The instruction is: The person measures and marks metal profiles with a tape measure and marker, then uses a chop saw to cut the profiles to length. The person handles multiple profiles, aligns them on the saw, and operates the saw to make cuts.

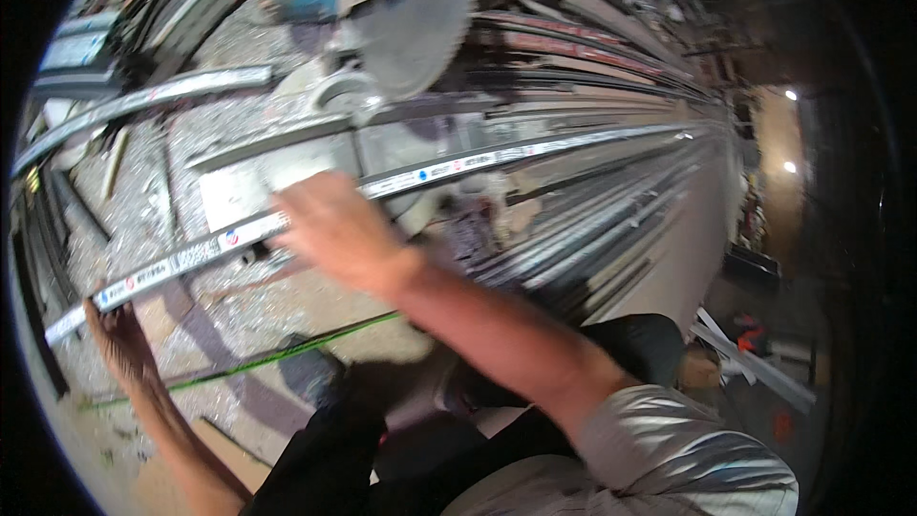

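Saw bench (239, 196), far centre: covered in metal shavings, with a stack of long metal bars (611, 220) running off to the right. Circular saw (411, 24): toothed blade raised at the far edge. Long metal strip (458, 164): lies across the bench from near left to far right, under the blade. Right hand (339, 229): blurred, resting on the strip at mid-length; finger spread cannot be told. Left hand (119, 330): fingers closed around the strip's near-left end.

both hands (334, 229) (115, 330) hold a long metal strip (458, 167) (blurred) under the saw blade (415, 29).
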A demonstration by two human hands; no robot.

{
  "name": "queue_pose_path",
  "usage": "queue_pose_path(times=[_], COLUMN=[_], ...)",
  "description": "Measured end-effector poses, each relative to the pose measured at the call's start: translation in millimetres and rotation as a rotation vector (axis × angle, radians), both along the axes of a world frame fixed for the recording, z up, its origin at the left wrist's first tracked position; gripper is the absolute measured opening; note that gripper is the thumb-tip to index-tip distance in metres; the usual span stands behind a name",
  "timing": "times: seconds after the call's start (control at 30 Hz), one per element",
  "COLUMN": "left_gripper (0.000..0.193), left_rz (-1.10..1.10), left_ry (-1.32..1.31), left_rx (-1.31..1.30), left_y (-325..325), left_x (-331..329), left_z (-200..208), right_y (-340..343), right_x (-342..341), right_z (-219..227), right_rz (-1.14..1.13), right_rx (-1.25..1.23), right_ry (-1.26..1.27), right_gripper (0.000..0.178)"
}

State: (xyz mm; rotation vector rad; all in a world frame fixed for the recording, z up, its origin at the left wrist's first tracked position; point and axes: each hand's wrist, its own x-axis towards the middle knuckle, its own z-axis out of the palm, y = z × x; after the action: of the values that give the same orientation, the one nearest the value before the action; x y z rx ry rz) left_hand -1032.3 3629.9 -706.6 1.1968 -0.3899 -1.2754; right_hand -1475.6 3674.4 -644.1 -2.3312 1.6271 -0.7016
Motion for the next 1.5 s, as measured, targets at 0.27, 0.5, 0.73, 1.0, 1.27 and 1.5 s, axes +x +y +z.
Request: queue_pose_path(times=[0.27,0.5,0.73,1.0,1.27,1.5], left_gripper=[0.040,0.038,0.039,0.034,0.030,0.031], left_rz=[0.030,0.013,-0.341,-0.215,-0.118,-0.124], left_ry=[0.071,0.099,0.160,0.030,0.102,0.131], left_rx=[-0.056,0.020,0.148,0.167,0.017,0.092], left_y=[-26.6,3.9,28.4,6.2,-5.6,-9.9], left_x=[1.6,-33.6,-127.9,-111.6,-68.6,-57.0], left_z=[26.1,20.5,24.4,23.5,-11.7,-24.9], right_y=[8.5,-3.0,-16.2,-36.1,108.0,234.2], right_x=[-55.9,-12.7,46.2,86.8,-0.8,-77.5], right_z=[13.1,-12.9,-9.5,-12.1,-12.4,-42.0], right_rz=[-0.076,-0.034,0.056,0.059,0.083,-0.125], right_rx=[0.050,0.071,0.035,-0.012,0.113,0.532], right_ry=[0.172,0.135,-0.003,0.085,0.000,0.230], right_gripper=[0.047,0.042,0.038,0.046,0.052,0.060])
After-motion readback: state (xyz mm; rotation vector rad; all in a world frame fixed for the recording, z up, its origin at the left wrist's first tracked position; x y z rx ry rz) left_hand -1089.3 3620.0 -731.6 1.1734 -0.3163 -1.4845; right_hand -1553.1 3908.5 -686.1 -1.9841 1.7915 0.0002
